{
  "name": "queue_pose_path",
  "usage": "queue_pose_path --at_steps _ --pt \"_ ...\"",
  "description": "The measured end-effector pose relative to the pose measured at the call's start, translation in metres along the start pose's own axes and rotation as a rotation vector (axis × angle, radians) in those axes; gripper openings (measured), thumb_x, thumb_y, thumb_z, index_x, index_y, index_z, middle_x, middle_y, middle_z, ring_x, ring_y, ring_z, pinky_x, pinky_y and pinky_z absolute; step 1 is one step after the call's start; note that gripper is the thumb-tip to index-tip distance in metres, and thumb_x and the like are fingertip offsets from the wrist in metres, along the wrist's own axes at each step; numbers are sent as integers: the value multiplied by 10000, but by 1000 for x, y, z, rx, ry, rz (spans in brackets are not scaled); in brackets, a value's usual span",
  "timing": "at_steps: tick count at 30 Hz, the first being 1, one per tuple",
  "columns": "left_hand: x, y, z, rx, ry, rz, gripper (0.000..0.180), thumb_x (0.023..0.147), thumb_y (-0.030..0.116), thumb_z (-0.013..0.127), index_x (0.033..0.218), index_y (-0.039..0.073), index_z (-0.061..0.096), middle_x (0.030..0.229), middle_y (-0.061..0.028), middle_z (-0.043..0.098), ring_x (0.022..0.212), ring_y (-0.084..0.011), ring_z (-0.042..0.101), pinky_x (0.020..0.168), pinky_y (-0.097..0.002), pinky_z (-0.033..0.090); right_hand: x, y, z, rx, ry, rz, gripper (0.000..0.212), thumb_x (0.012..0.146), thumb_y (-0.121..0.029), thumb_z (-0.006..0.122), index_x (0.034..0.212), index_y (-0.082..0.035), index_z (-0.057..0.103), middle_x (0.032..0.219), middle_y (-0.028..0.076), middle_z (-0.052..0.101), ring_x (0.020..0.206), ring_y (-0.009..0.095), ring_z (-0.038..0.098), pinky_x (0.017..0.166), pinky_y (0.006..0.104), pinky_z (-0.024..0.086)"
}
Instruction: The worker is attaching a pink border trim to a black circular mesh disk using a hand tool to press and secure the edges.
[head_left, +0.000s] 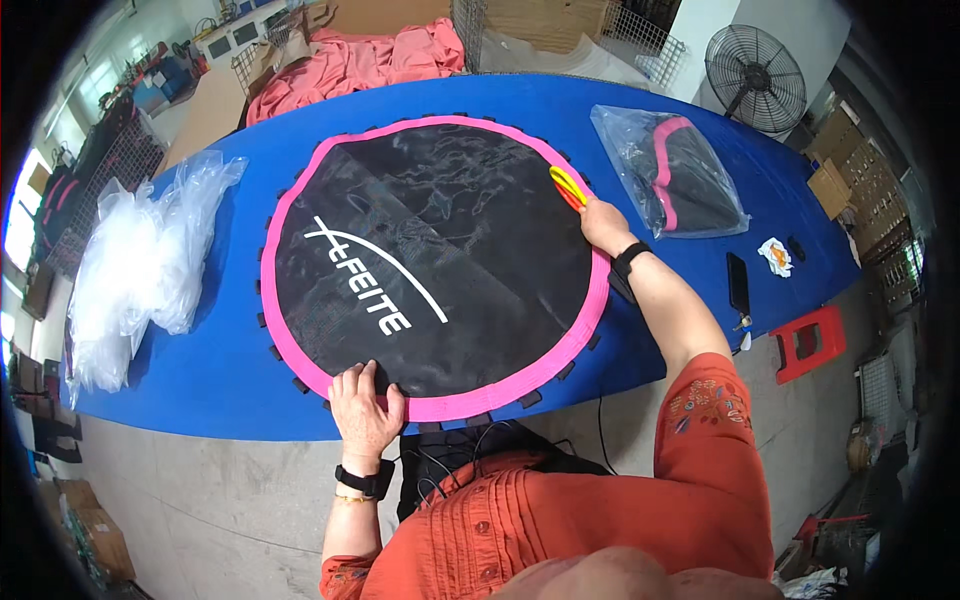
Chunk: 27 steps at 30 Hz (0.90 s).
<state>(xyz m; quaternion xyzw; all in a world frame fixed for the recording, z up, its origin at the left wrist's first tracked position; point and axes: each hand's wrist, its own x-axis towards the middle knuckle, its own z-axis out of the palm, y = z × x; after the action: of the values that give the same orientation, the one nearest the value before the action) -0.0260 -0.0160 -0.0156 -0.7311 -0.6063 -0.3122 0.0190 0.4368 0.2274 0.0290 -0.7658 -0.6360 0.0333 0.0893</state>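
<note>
Pink-bordered and black, the round trampoline mat (430, 265) lies flat on the blue surface (200, 380) before you. Your left hand (365, 410) rests spread and empty on its near rim, apparently to pin it in place. Farther off, your right hand (603, 222) is closed on a small yellow-and-red tool (568, 187), perhaps snips, at the far-right border.
</note>
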Motion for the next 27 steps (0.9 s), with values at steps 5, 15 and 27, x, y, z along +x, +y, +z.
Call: queue_pose_path --at_steps 5,15,27 --pt "0 0 -3 14 -31 -10 493 796 238 716 1207 -32 677 1152 -190 649 1074 -367 592 958 -466 467 -1 12 -2 -14 -15 21 316 1062 -271 522 1197 -8 634 1085 272 737 1051 456 711 903 574 547" --pt "2 3 -3 10 -41 -24 472 791 205 721 1210 -7 679 1164 -188 646 1098 -376 586 980 -484 460 11 11 3 22 -8 53 310 1060 -278 536 1188 -14 638 1094 281 734 1063 456 708 918 572 541" --pt "1 1 -1 16 -40 -14 474 795 207 721 1216 -7 681 1165 -183 643 1105 -372 582 991 -481 458 8 14 5 57 -23 12 328 1065 -289 527 1170 11 610 1071 298 717 1048 486 686 908 591 522"
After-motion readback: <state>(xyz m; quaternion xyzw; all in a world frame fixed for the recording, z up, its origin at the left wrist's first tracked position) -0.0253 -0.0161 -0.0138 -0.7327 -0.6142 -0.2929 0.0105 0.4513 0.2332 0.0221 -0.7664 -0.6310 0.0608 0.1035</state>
